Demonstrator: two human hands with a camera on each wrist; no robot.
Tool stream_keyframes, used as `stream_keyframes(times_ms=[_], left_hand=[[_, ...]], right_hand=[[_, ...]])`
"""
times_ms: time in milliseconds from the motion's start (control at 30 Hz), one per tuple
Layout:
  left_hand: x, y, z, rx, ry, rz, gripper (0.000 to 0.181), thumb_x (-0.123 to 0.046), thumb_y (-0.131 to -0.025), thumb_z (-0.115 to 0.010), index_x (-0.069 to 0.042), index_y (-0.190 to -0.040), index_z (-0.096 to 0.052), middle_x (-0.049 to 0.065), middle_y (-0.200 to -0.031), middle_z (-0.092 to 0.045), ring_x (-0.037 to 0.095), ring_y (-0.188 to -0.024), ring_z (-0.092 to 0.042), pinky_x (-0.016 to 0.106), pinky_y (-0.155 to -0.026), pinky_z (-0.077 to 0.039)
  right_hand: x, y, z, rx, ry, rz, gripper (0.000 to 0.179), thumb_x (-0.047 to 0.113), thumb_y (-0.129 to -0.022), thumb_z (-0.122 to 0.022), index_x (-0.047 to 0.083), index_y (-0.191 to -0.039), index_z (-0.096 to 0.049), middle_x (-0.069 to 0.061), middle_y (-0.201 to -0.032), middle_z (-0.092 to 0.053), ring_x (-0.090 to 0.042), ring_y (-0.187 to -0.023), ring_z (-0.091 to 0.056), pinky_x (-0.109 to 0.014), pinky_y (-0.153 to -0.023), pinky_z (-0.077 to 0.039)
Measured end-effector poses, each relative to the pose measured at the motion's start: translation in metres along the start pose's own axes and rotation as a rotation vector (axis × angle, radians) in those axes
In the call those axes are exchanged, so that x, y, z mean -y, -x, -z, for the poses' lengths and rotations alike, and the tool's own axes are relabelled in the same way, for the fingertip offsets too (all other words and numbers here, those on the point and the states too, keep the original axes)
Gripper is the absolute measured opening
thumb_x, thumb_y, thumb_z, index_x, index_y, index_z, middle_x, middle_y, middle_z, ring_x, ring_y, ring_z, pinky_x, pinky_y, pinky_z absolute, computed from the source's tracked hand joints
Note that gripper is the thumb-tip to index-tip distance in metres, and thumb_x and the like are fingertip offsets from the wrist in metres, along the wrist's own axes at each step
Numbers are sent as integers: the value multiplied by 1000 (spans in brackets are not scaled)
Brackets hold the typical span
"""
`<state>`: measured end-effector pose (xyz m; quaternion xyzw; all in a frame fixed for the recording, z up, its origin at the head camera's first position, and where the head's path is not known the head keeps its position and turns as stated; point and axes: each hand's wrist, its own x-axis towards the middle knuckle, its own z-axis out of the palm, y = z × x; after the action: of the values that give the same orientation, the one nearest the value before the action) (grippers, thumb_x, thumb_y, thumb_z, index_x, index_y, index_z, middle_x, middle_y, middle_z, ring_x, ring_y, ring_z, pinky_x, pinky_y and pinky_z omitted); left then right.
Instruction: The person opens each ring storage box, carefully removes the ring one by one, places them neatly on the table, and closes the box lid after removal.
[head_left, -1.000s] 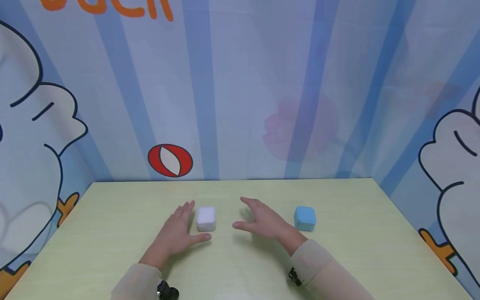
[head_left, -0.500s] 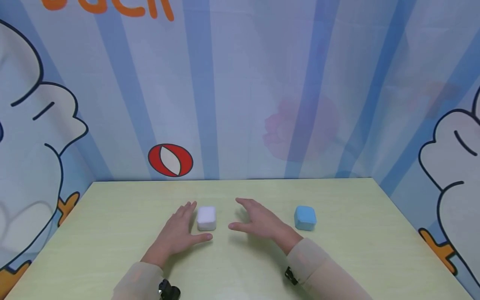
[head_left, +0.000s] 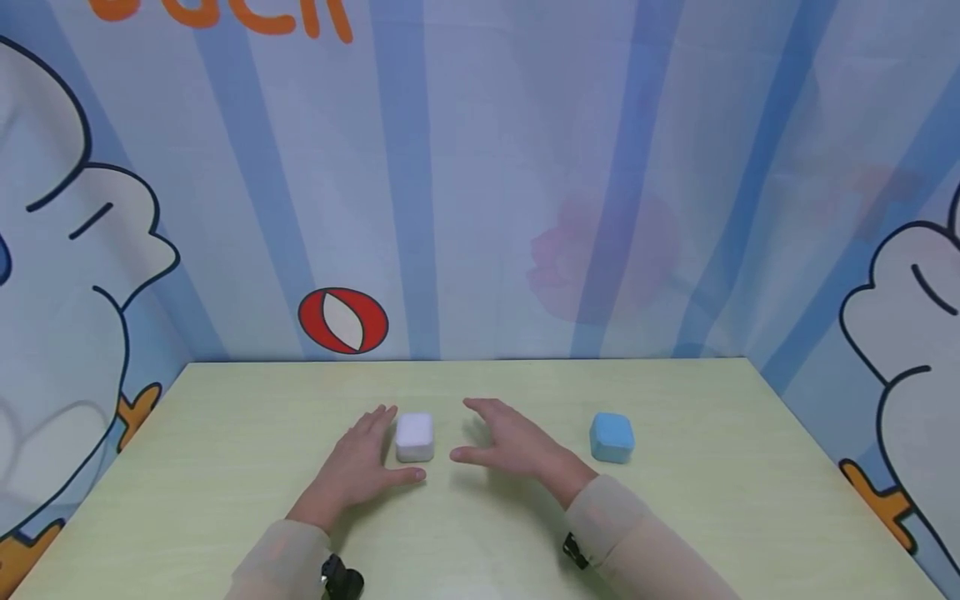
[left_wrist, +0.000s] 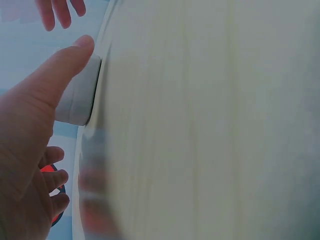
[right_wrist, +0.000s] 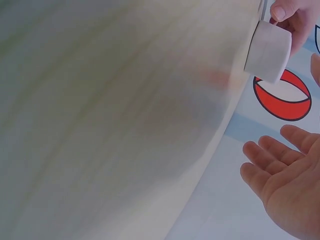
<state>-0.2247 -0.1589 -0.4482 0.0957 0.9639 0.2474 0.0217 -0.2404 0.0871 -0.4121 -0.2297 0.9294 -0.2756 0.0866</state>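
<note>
A white block [head_left: 415, 437] with rounded edges rests on the pale wooden table, between my two hands. Just left of it is my left hand [head_left: 358, 462], fingers extended and thumb spread in front of the block; whether it touches the block I cannot tell. My right hand [head_left: 516, 444] hovers to the block's right with a gap between, thumb and fingers apart and holding nothing. In the left wrist view the thumb partly covers the white block [left_wrist: 80, 97]. From the right wrist the white block [right_wrist: 269, 51] appears beyond my spread fingers [right_wrist: 265, 155].
A blue block [head_left: 612, 437] sits on the table [head_left: 480, 542] to the right, beyond my right wrist. Behind the table hangs a striped blue backdrop [head_left: 480, 167] with cartoon prints and a red-and-white oval [head_left: 343, 321]. Dark wrist cameras sit at both cuffs.
My right hand has moved left, closer to the white block. My left hand has shifted very slightly right. Both blocks stay in place.
</note>
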Motion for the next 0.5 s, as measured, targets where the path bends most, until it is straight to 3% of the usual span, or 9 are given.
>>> stream_keyframes(times_ms=[500], left_hand=[[0,-5,0,30,2,9,104,-52,-69,-78,-5,-147,-29,20,-153,-28,42,-139,-27,61,-108,-28]], right_hand=[[4,-5,-4,19,-20,10,86,58,-81,-65,13,-147,-34,-8,-149,-39,-25,-138,-36,-44,-112,-32]])
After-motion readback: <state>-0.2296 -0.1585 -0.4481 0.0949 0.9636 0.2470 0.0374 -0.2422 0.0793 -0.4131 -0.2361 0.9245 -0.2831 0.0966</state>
